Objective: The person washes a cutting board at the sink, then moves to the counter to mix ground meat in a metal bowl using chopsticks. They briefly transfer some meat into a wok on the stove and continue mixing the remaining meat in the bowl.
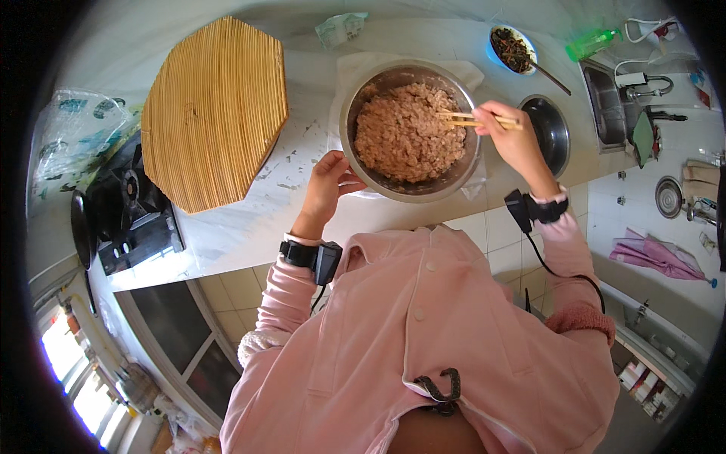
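A large stainless steel mixing bowl (409, 197) stands before me on a white cloth (473, 76). Pinkish ground meat (405, 136) fills much of it. Between the fingers of my right hand (513, 136) is a pair of wooden chopsticks (468, 120), their tips in the meat near the bowl's right side. My left hand (329, 184) grips the bowl's rim at the lower left, its thumb and fingers at the outer wall. Partly behind my right wrist sits a smaller, dark-looking metal bowl (553, 133).
A many-sided mat of yellow stalks (218, 113) lies on the counter at left, beside a black gas stove (139, 210). Farther back are a crumpled plastic packet (341, 29) and a blue bowl (493, 54) of chopped dark food with a utensil. A sink (604, 108) and green bottle (590, 45) are at right.
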`<state>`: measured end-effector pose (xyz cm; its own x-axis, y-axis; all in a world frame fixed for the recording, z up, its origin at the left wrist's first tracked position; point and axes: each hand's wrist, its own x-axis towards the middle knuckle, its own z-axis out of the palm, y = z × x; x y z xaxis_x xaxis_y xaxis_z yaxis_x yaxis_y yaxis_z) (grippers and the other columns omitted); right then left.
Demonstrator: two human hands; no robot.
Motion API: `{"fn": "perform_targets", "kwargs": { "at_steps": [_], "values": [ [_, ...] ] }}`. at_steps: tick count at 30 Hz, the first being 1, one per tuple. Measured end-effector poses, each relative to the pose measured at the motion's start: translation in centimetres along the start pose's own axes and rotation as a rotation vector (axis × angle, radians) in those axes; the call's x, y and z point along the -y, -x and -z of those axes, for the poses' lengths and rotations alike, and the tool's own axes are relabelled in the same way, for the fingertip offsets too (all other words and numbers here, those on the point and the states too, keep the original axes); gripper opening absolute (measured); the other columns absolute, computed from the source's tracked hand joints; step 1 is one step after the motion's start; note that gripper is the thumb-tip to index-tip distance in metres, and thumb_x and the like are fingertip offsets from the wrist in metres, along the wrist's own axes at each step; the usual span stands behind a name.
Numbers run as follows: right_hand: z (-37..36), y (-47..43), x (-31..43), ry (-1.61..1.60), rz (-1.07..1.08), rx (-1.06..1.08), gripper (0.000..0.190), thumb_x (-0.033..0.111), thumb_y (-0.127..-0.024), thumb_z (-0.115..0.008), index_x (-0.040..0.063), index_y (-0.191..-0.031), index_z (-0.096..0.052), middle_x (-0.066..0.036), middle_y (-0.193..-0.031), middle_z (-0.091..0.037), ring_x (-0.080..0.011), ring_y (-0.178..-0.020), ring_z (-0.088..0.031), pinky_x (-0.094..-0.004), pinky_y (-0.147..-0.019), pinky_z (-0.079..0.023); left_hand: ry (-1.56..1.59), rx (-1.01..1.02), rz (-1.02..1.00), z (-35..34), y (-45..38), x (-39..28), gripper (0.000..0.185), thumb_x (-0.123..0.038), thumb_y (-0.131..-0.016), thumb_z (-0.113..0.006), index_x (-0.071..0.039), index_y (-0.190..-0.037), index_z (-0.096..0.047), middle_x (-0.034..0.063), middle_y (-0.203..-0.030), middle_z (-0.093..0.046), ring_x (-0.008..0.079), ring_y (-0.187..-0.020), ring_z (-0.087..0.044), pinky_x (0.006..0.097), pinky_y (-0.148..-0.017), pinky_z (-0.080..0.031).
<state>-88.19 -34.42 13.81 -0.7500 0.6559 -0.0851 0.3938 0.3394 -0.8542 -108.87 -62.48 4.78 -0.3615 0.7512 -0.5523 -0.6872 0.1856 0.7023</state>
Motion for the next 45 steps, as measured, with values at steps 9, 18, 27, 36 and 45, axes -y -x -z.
{"fn": "perform_targets", "kwargs": {
  "at_steps": [9, 18, 27, 36, 45],
  "values": [
    [-4.5, 4.6, 4.8, 0.075, 0.592, 0.494, 0.01, 0.008, -0.086, -0.065, 0.003, -0.094, -0.068, -0.009, -0.079, -0.064, -0.023, -0.062, -0.063, -0.0361, -0.055, -0.049, -0.01, -0.008, -0.004, -0.3, 0.0, -0.3, 0.015, -0.013, -0.099, -0.045, -0.001, -0.103, -0.054, 0.0086, -0.089, -0.064, 0.0208, -0.08, -0.067, 0.036, -0.077, -0.06],
    [-5.3, 1.2, 2.9, 0.478, 0.37, 0.115, 0.009, 0.012, -0.088, -0.061, 0.003, -0.089, -0.064, -0.016, -0.092, -0.066, -0.031, -0.07, -0.064, -0.0381, -0.061, -0.053, -0.013, -0.053, -0.013, -0.6, 0.1, -0.2, 0.016, -0.013, -0.099, -0.046, -0.001, -0.105, -0.055, 0.009, -0.087, -0.064, 0.0204, -0.077, -0.067, 0.0341, -0.072, -0.06],
    [-7.9, 1.9, 3.8, 0.262, 0.558, 0.3, 0.007, 0.007, -0.088, -0.059, 0.005, -0.092, -0.064, -0.01, -0.085, -0.064, -0.0218, -0.064, -0.06, -0.0345, -0.054, -0.05, -0.053, -0.075, -0.03, -0.9, 0.3, -0.3, 0.017, -0.014, -0.099, -0.047, 0.0, -0.103, -0.055, 0.0088, -0.087, -0.063, 0.0197, -0.075, -0.067, 0.0325, -0.07, -0.06],
    [-8.6, 2.6, 4.9, 0.312, 0.61, 0.426, 0.007, 0.004, -0.083, -0.064, 0.007, -0.088, -0.065, -0.01, -0.08, -0.062, -0.028, -0.067, -0.062, -0.0391, -0.055, -0.049, -0.052, -0.031, -0.026, -0.5, -0.1, -0.2, 0.018, -0.016, -0.099, -0.047, 0.0, -0.105, -0.055, 0.0085, -0.089, -0.063, 0.0192, -0.077, -0.066, 0.033, -0.071, -0.06],
    [-7.9, 3.1, 4.9, 0.365, 0.635, 0.474, 0.007, 0.001, -0.083, -0.058, 0.006, -0.085, -0.061, -0.01, -0.078, -0.059, -0.0231, -0.062, -0.06, -0.035, -0.052, -0.05, -0.058, -0.058, -0.03, -0.9, 0.0, -0.4, 0.016, -0.013, -0.098, -0.047, 0.001, -0.1, -0.055, 0.0096, -0.087, -0.063, 0.0194, -0.075, -0.066, 0.0316, -0.067, -0.06]
  ]
}}
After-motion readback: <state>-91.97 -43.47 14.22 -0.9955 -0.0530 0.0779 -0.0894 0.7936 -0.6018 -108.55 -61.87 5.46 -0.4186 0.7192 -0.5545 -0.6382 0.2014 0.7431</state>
